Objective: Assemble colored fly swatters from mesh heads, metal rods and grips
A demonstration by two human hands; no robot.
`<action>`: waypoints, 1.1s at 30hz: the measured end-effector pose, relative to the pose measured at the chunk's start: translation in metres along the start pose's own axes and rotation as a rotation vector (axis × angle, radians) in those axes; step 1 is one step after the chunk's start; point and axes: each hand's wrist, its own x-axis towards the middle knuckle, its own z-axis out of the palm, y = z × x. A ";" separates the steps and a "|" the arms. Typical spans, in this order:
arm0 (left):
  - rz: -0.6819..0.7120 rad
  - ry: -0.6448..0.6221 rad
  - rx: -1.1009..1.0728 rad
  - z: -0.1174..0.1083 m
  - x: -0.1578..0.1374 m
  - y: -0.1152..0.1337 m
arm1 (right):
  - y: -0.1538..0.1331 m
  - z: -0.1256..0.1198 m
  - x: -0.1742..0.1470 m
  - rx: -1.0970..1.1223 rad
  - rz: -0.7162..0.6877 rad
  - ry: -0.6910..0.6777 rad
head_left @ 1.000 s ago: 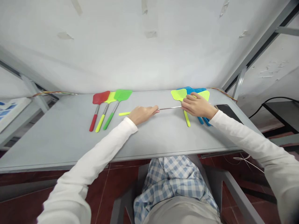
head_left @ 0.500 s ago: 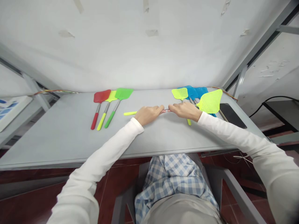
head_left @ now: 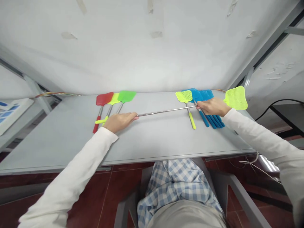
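Note:
A yellow-green fly swatter with a telescopic metal rod (head_left: 166, 110) stretches between my hands, well drawn out. My left hand (head_left: 121, 121) is closed round its handle end, the yellow grip poking out to the left. My right hand (head_left: 211, 106) is closed round the rod near the mesh head (head_left: 236, 97), which sticks out to the right. Under the rod lies another yellow-green fly swatter (head_left: 192, 120). Several blue fly swatters (head_left: 203, 118) lie below my right hand. A red fly swatter (head_left: 104, 98), a yellow one (head_left: 114, 98) and a green one (head_left: 127, 96) lie by my left hand, partly covered.
The grey table (head_left: 152, 139) backs onto a white wall with tape scraps. Metal frame posts (head_left: 39, 90) stand at both sides. A white box (head_left: 14, 110) sits far left. Cables and a dark shelf (head_left: 288, 115) are at the right.
My hands have moved apart, left hand leftward and right hand rightward. The fly swatter's rod has lengthened between them, and its head has shifted right.

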 end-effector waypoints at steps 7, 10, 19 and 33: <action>-0.058 -0.013 0.095 0.012 -0.012 -0.031 | 0.027 0.017 -0.005 -0.009 0.076 0.051; -0.075 -0.032 0.064 0.015 -0.008 -0.035 | 0.030 0.027 -0.004 0.022 0.083 0.054; -0.244 -0.162 0.002 -0.001 -0.012 -0.036 | 0.041 0.023 -0.006 -0.168 0.040 0.157; -0.558 -0.295 0.117 0.004 -0.036 -0.065 | 0.066 0.032 -0.020 -0.139 -0.013 -0.003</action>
